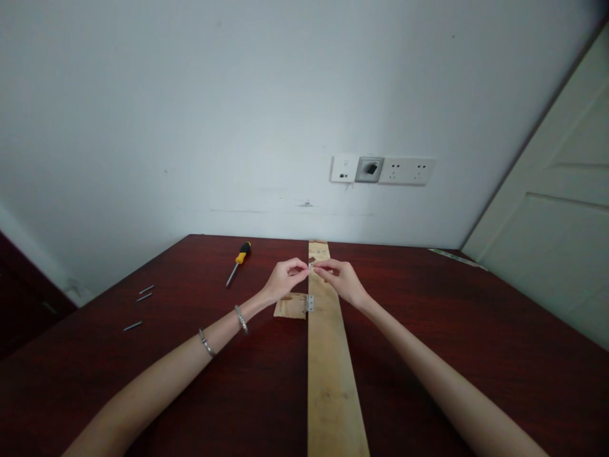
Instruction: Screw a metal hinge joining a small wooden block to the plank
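My left hand (287,278) and my right hand (343,280) meet over the far part of a long wooden plank (330,374). Thumb and fingers are pinched on both, at a small pale piece between the fingertips, too small to make out. Just nearer than the hands, a metal hinge (311,303) lies at the plank's left edge. It spans to a small wooden block (291,306) lying left of the plank. The left hand's wrist partly overlaps the block's far side.
A yellow and black screwdriver (239,261) lies on the dark red table (214,406), left of the hands. Three screws (144,296) are farther left. Behind the table rises a white wall with sockets (406,171); a thin strip (457,258) lies at the back right.
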A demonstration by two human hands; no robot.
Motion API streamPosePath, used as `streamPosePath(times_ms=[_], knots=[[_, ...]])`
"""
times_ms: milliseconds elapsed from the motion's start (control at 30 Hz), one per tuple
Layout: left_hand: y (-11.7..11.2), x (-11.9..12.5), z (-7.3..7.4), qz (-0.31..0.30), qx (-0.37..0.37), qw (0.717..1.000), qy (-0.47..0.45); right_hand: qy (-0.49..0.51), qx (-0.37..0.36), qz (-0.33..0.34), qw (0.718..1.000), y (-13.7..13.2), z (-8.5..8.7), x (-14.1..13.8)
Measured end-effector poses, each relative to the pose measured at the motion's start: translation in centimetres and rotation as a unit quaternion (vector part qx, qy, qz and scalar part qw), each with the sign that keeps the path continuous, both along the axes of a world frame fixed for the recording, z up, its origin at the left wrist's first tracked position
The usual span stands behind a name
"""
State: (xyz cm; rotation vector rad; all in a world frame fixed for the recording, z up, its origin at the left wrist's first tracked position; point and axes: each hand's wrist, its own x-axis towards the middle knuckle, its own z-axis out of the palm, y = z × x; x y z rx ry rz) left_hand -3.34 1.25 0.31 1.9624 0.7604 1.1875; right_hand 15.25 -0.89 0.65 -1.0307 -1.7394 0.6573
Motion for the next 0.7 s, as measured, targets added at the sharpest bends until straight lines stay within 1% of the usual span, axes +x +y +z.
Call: streamPosePath(times_ms=[200, 500, 633, 700], knots=[[0.0, 0.4, -0.7, -0.007, -0.011, 1.0, -0.002, 0.029, -0.012, -0.004, 1.0, -0.1, 0.0, -0.1], [0.0, 0.5, -0.9, -0.02, -0.024, 1.0, 0.002, 0.047, -0.03, 0.007, 0.998, -0.2, 0.1, -0.2], [0.1, 0.2, -0.9, -0.037, -0.017, 0.999, 0.009, 0.059, -0.047, 0.021, 0.997, 0.0, -0.4, -0.1], [0.5, -0.1, -0.8, -0.028, -0.008, 0.999, 0.014, 0.056, -0.058, 0.023, 0.997, 0.3, -0.9, 0.0]])
